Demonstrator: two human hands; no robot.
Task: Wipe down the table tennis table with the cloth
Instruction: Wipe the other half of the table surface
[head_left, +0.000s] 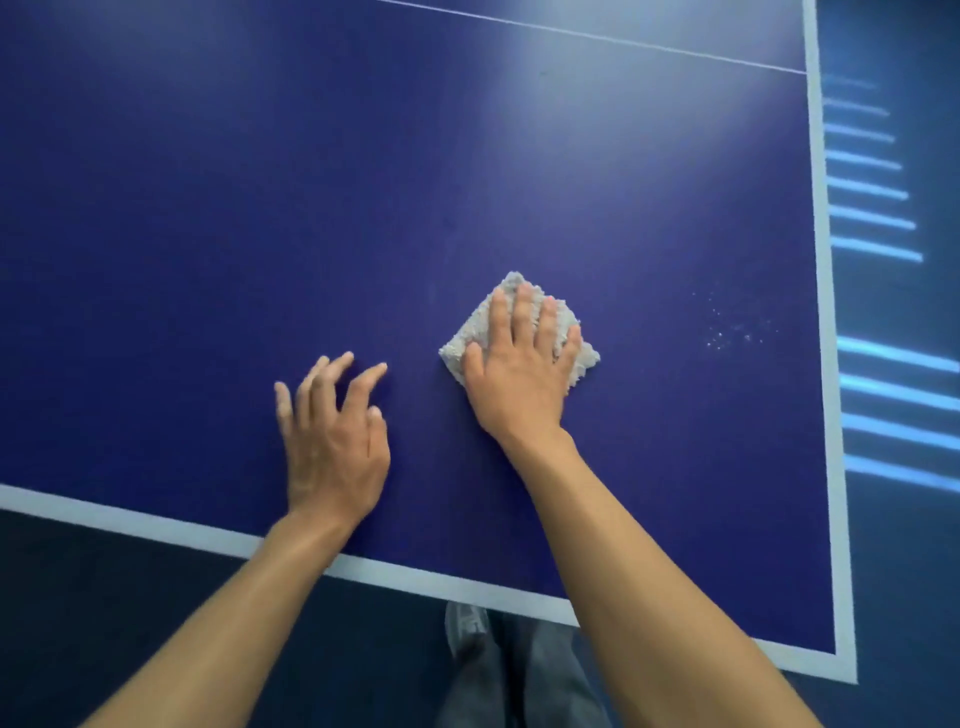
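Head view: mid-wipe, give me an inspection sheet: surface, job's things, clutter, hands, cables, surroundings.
Surface: blue table with white edge lines; glare patches on the far side.
Job's things: grey cloth lying flat on the table.
Clutter: scatter of pale specks right of the cloth, near the right edge line.
Hands: right hand pressed flat on the cloth, fingers straight; left hand beside it, fingers spread, holding nothing.
Cables: nothing seen.
Surroundings: dark floor with light stripes to the right; shoe and trouser legs below the near edge.
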